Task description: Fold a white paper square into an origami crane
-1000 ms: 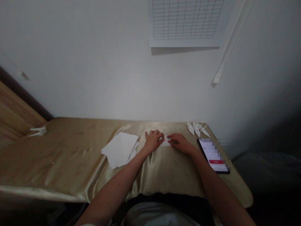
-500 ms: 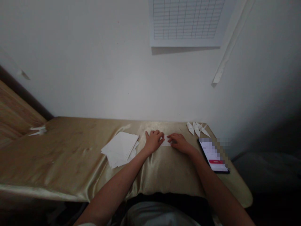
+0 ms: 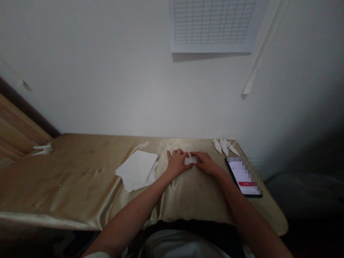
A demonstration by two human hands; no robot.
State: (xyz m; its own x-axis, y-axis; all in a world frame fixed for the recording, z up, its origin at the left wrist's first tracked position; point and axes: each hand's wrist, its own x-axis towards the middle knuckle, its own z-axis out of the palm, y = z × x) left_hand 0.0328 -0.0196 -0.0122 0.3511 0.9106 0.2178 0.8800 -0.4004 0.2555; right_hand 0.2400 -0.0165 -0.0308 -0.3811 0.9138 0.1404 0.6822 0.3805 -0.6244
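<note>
A small folded piece of white paper (image 3: 190, 160) lies on the gold cloth between my hands. My left hand (image 3: 178, 162) grips its left side, thumb at the near edge and fingers at the far edge. From the right, my right hand (image 3: 205, 162) holds the other side in the same way, its thumb close to the left thumb. Part of the paper is hidden under the fingers. To the left of my left hand is a loose stack of white paper sheets (image 3: 138, 166). Several folded white paper cranes (image 3: 224, 146) stand beyond my right hand.
A phone (image 3: 243, 177) with a lit screen lies at the right of the cloth-covered table (image 3: 80, 179). Another folded white paper piece (image 3: 46, 148) sits at the far left. Behind the table rises a wall with a printed grid sheet (image 3: 212, 25).
My thumbs have come closer together along the paper's near edge, and less of the paper shows between my hands. The stack, cranes and phone stay in place.
</note>
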